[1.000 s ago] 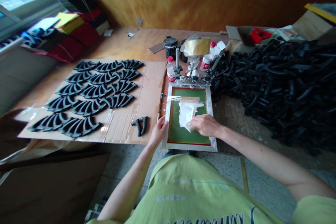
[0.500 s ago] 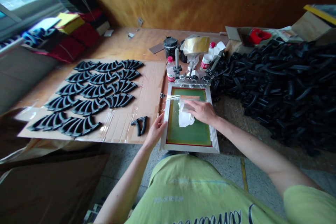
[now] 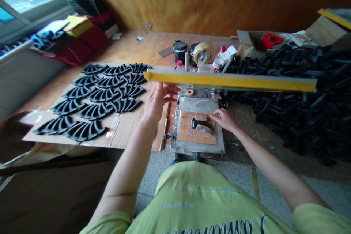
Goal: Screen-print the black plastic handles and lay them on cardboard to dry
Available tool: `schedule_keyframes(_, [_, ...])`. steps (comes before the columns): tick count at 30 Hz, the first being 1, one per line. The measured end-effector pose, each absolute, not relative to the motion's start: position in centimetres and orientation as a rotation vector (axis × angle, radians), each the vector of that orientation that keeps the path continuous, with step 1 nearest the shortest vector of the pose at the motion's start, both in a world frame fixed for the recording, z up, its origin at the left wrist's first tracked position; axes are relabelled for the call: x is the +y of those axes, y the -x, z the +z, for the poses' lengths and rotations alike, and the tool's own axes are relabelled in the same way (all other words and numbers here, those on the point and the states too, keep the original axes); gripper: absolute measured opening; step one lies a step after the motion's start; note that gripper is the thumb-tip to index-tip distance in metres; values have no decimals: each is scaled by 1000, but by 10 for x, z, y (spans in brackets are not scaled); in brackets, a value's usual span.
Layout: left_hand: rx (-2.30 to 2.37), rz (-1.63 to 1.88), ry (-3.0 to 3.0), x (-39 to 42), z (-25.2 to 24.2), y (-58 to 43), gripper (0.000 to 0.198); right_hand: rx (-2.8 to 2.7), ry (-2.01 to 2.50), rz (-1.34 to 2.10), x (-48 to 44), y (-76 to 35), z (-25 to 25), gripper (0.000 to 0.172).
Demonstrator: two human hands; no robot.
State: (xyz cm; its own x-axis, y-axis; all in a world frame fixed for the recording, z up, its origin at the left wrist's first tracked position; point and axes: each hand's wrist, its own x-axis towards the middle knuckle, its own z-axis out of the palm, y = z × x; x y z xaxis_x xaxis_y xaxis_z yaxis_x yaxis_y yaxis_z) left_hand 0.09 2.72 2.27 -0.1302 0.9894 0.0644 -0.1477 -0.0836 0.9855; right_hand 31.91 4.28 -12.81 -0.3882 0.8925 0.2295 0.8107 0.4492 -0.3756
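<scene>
A screen frame (image 3: 230,80) is raised and seen edge-on, its yellow edge facing me. My left hand (image 3: 155,100) is just below its left end, fingers apart; whether it touches the frame is unclear. My right hand (image 3: 225,119) is at the right edge of a wooden board (image 3: 186,135), thumb and fingertips drawn together; anything between them is too small to make out. On the board, a black curved handle (image 3: 201,123) lies against tan blocks. The board rests on a grey metal plate (image 3: 194,104).
Rows of black handles (image 3: 82,109) lie on cardboard (image 3: 126,131) at left. A large heap of black handles (image 3: 287,95) is at right. Behind the frame are a black tub (image 3: 180,50), a tape roll (image 3: 202,53) and a red-capped bottle (image 3: 179,65). An open box (image 3: 245,40) stands behind the heap.
The screen frame has swung up from flat, uncovering the board and handle. My left hand moved up and forward. My right hand moved off the screen; the white cloth-like piece is out of view.
</scene>
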Motion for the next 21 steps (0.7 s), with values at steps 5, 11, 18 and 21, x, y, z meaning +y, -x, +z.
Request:
schedule_keyframes(5, [1243, 1541, -936, 11, 1, -24, 53, -2509, 1652, 251, 4, -266, -143, 20])
schedule_keyframes(11, [1196, 777, -510, -84, -79, -71, 60, -2384, 1605, 316, -43, -218, -117, 17])
schedule_keyframes(18, [1503, 1007, -324, -91, -121, 5, 29, -2431, 1471, 219, -5, -299, -109, 20])
schedule_keyframes(21, [1902, 972, -443, -89, -151, 86, 26, -1797, 2299, 33, 50, -397, -98, 23])
